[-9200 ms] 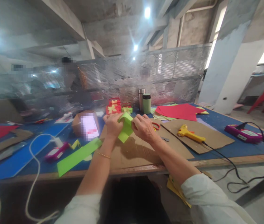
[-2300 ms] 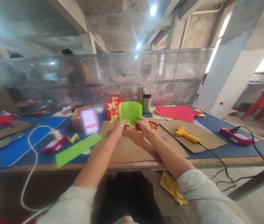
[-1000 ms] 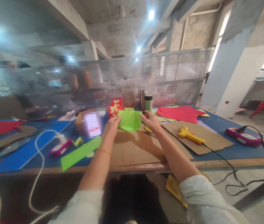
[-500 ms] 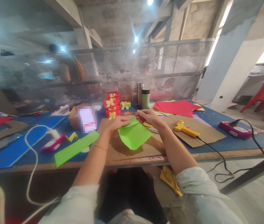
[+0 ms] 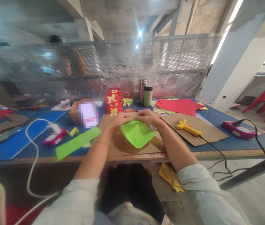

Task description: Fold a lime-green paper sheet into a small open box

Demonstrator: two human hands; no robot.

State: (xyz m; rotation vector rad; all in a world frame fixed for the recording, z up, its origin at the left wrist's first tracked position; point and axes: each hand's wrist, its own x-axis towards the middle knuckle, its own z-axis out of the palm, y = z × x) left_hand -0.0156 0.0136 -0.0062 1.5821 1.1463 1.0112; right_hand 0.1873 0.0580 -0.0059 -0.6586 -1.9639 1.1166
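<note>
A bright green sheet of paper (image 5: 139, 134), bent into a shallow curve, hangs between my two hands above a brown cardboard piece (image 5: 118, 148). My left hand (image 5: 122, 119) pinches its far edge from the left. Close beside it, my right hand (image 5: 148, 117) pinches the same far edge from the right. Part of a pair of scissors (image 5: 152, 127) shows behind the sheet, mostly hidden by my right wrist. To the left of my left forearm lies a flat green paper strip (image 5: 77, 143).
Small red boxes with yellow bows (image 5: 113, 101) stand at the back beside a green flask (image 5: 148, 96). A yellow glue gun (image 5: 188, 128) rests on cardboard at right, its cord running off the table. Purple power strips (image 5: 54, 137) lie on both sides. Red paper (image 5: 181, 106) lies behind.
My right hand has come down to the sheet's far edge and now grips it next to my left hand. The green sheet has tilted and bowed more. The view has shifted slightly.
</note>
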